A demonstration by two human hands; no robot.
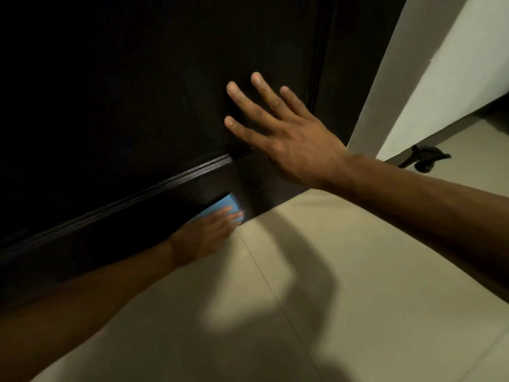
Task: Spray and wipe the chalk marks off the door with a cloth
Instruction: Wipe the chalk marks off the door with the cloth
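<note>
While the right hand (286, 139) lies flat on the dark door (137, 92), fingers straight and spread, touching the lower part of the recessed panel, the left hand (203, 235) presses a blue cloth (226, 205) against the bottom rail, just above the tiled floor (330, 299). Left fingers lie extended over the cloth, pressing rather than pinching; motion blur hides finer detail.

Cloth: folded pad, judged soft, light and compliant; likely slides readily on the smooth door. Best held under a flat palm, fingers spread across its back. Its long axis appears to run along the rail, toward the door's free edge.

No chalk marks discernible on the dark surface; lighting is poor. No spray bottle in view. A black door stopper (424, 158) sits on the floor by the white wall (440, 78).
</note>
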